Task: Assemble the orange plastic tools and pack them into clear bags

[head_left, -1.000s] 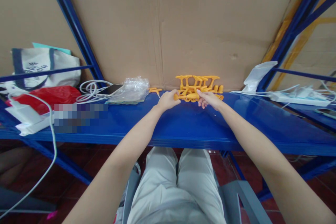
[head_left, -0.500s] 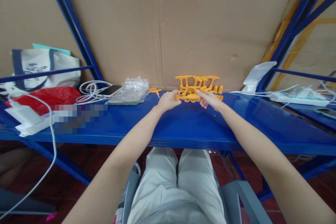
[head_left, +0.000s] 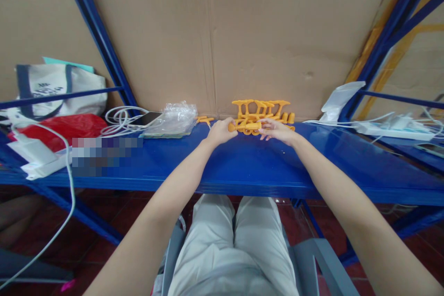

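Note:
Between my two hands, just above the blue shelf, lies a yellow-orange plastic piece [head_left: 248, 126] with a rounded left end and a ribbed shaft. My left hand [head_left: 219, 133] grips its rounded end. The fingertips of my right hand [head_left: 279, 132] pinch the cylinder at the other end, the lower fingers loosely spread. Behind the hands stands a row of yellow-orange T-shaped plastic parts [head_left: 260, 107], with several short caps [head_left: 290, 117] at its right. Left of my left hand rests a small orange T-handle [head_left: 204, 120] with a metal spiral, like a corkscrew.
The blue shelf [head_left: 243, 166] backs onto a cardboard sheet [head_left: 263, 46]. To the left lie clear plastic bags [head_left: 175, 120], a phone [head_left: 147, 119], coiled white cable [head_left: 118, 118], a red bag [head_left: 76, 129] and a canvas tote [head_left: 83, 88]. A white power strip [head_left: 395, 129] is at right.
My right hand has shifted slightly left and turned, its fingers now on the cylinder's right end. More of the ribbed shaft shows between the hands. My left hand has barely moved.

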A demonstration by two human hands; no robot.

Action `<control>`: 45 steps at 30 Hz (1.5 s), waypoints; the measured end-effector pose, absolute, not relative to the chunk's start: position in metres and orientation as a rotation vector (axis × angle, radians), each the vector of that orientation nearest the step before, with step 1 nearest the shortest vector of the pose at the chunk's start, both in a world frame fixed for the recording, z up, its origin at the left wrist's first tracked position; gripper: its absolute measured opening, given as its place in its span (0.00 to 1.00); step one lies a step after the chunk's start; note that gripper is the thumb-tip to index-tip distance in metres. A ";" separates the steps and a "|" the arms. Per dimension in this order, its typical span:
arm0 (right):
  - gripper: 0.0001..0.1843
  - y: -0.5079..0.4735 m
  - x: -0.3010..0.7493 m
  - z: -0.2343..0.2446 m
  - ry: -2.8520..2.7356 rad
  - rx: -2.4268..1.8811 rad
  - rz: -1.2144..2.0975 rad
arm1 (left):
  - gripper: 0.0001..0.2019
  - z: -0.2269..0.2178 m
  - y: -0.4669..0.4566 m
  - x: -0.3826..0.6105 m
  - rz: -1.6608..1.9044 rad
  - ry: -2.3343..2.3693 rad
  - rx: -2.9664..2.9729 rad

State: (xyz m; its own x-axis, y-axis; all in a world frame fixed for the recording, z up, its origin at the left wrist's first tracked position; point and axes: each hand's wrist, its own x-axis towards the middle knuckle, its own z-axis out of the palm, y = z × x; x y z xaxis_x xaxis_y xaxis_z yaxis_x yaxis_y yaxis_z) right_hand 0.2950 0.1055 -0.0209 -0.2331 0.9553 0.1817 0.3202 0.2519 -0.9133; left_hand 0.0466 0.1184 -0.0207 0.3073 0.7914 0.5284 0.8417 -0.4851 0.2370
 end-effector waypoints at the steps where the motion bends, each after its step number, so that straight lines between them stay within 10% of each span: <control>1: 0.19 0.106 0.295 -0.021 -1.725 -1.175 0.979 | 0.17 -0.021 0.118 0.047 -0.923 -1.547 -2.475; 22: 0.15 0.110 0.290 -0.021 -1.538 -1.089 0.987 | 0.23 -0.026 0.128 0.044 -1.118 -1.461 -2.597; 45: 0.22 0.118 0.300 -0.030 -1.957 -1.629 -0.642 | 0.26 -0.038 0.154 0.014 -0.183 -2.138 -2.269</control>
